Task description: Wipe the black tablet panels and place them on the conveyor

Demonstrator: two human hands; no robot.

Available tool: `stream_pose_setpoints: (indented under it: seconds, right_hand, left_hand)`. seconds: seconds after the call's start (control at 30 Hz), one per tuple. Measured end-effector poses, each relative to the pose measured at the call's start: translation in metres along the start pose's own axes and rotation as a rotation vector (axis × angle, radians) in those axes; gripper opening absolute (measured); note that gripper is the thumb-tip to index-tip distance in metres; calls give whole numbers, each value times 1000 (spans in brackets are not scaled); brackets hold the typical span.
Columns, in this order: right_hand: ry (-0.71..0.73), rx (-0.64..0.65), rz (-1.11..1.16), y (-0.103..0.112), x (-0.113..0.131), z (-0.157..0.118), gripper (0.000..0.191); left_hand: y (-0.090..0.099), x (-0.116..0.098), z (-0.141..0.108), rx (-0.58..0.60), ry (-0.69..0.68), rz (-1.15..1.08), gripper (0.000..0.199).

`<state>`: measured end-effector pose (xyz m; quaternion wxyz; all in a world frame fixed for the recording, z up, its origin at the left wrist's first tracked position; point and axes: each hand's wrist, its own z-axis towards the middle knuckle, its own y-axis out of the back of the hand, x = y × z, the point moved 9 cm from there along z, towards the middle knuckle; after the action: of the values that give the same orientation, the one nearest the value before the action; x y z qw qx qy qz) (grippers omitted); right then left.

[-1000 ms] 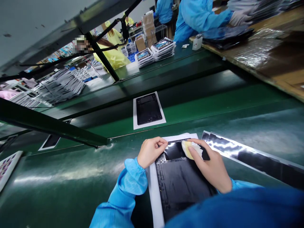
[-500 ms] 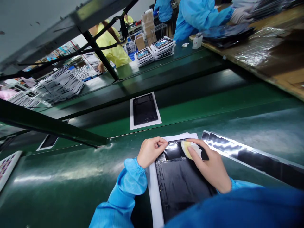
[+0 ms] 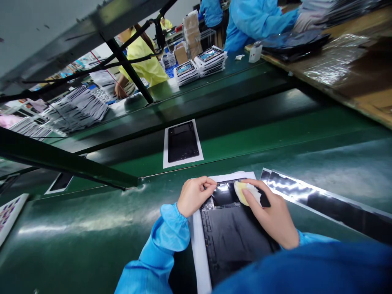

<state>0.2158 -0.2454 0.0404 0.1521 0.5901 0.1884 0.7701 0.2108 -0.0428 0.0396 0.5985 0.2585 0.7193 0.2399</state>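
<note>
A black tablet housing (image 3: 239, 232) lies on a white sheet (image 3: 200, 261) on the green bench in front of me. My left hand (image 3: 197, 195) is closed in a pinch at the housing's far left corner; whatever sits between the fingertips is too small to make out. My right hand (image 3: 272, 214) grips a crumpled white and yellowish wipe (image 3: 246, 192) over the housing's far right part. A shiny black film (image 3: 225, 194) shows on the housing between the two hands. My sleeve hides the near right portion of the housing.
Beyond, another black tablet panel (image 3: 183, 142) lies on white paper on the green conveyor (image 3: 245, 132). A strip of black film pieces (image 3: 318, 204) stretches along the right. A dark green post (image 3: 76, 163) slants in from the left. Stacked tablet parts (image 3: 210, 61) and co-workers are farther back.
The panel on the conveyor has shifted slightly left. A co-worker in yellow has moved an arm. My hands and the wipe have hardly moved.
</note>
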Motion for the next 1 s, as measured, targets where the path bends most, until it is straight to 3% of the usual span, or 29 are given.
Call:
stream_pose_setpoints:
  seconds: [1.0]
  right_hand:
    - [-6,18,-43,-2,-2,0,27]
  left_hand:
    - [-2,-7,-3,51,-36,243,20]
